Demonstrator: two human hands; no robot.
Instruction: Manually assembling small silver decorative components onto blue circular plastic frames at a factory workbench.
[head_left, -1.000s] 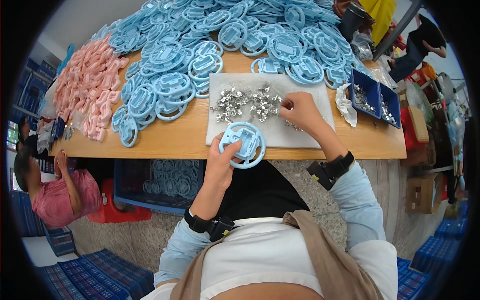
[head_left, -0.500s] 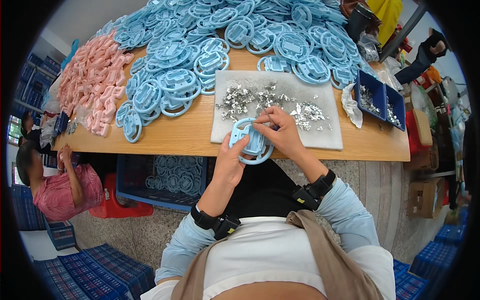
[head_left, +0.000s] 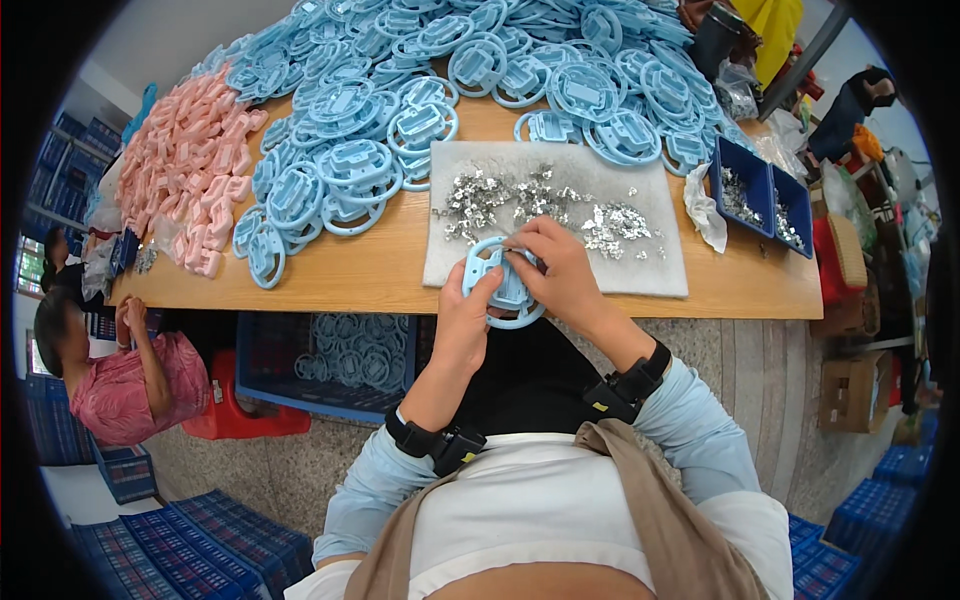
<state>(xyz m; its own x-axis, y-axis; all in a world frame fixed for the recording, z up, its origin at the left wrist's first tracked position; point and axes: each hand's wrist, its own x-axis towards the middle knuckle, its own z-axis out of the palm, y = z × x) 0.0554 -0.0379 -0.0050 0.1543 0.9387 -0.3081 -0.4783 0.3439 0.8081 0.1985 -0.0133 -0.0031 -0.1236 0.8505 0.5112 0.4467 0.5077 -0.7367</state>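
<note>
My left hand (head_left: 461, 322) grips a light blue plastic wheel-shaped part (head_left: 516, 321) by its left side, thumb across its face, just off the table's near edge. Over the part's upper right, my right hand (head_left: 560, 268) is closed in a pinch against it. Whatever lies between those fingertips is too small to make out. Just beyond both hands, small silvery metal clips (head_left: 476, 198) are heaped on a white padded mat (head_left: 655, 278).
Light blue wheel parts (head_left: 350, 110) pile high across the table, with pink plastic parts (head_left: 190, 160) at left. Blue bins (head_left: 742, 232) of metal pieces stand right, beside crumpled white paper (head_left: 704, 210). A blue crate (head_left: 300, 392) sits below; a person in pink (head_left: 140, 385) is at left.
My right fingers have shifted slightly left and lower over the wheel part, gathering closer to its face. My left hand keeps its hold with hardly any movement.
</note>
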